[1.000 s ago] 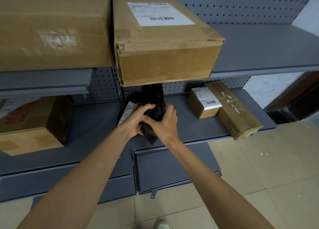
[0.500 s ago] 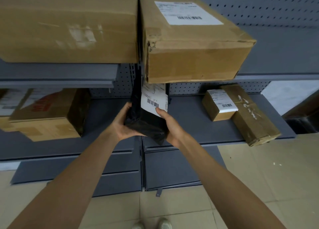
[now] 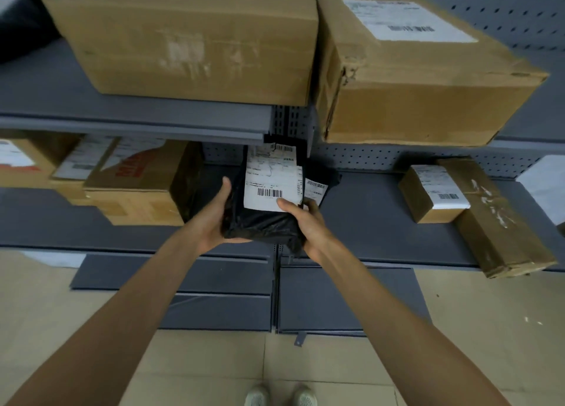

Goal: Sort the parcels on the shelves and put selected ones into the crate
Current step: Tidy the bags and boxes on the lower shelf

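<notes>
Black poly-bag parcel (image 3: 260, 222), centre frame, before the middle shelf (image 3: 382, 222): probably light, soft, slippery film over a firm core; left hand (image 3: 211, 219) and right hand (image 3: 305, 222) clasp opposite sides, thumbs on top, best held there.

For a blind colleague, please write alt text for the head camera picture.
Two bare hands, left hand and right hand, hold a black plastic mailer bag with white barcode label before grey metal shelves of brown cardboard boxes.
</notes>
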A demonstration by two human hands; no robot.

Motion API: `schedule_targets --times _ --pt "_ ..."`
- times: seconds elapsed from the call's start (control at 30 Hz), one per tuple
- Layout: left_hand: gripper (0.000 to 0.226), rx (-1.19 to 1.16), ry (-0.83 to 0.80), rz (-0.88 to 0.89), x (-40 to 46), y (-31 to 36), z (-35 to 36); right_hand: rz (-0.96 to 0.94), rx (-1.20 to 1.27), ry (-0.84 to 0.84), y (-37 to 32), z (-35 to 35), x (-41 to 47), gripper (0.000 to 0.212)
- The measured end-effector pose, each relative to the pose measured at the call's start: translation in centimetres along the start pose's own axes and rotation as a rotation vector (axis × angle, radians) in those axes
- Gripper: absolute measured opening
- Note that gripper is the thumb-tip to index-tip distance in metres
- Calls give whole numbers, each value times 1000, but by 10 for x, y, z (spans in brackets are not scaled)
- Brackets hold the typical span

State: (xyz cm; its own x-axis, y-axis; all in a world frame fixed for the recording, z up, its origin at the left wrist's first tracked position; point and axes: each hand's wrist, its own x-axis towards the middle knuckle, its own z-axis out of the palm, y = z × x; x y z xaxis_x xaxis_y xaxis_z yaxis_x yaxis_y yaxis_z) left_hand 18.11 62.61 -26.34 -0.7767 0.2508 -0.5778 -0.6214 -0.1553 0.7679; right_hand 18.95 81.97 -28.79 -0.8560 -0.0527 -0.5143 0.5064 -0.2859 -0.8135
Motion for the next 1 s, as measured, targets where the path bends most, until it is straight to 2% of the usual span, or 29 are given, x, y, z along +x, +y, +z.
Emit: schedule_targets --times 0.1,0.17,0.3,0.5,0.63,0.8,0.87,0.93,1.0 --pt "57 36 33 43 -10 -4 -16 -17 -24 -17 6 18 5 54" --pt "67 77 103 77 -11 -6 -27 -14 -46 -21 11 29 9 53" --pt "57 65 162 124 -17 -5 -38 -9 -74 -45 17 42 11 57" --pt "51 47 214 128 -20 -5 -51 56 -186 -91 23 47 13 46" --pt "46 -30 295 129 -17 -7 -58 62 -151 -57 25 61 21 37" --pt "49 -18 383 95 -6 -12 -68 61 -230 5 23 89 43 64" --pt "49 15 447 72 2 -14 -69 66 -256 22 22 95 50 58" --pt "47 20 554 51 11 -13 -69 74 -266 21 23 101 59 44" --pt "42 -7 644 15 20 -11 -72 71 -280 31 26 107 66 44"
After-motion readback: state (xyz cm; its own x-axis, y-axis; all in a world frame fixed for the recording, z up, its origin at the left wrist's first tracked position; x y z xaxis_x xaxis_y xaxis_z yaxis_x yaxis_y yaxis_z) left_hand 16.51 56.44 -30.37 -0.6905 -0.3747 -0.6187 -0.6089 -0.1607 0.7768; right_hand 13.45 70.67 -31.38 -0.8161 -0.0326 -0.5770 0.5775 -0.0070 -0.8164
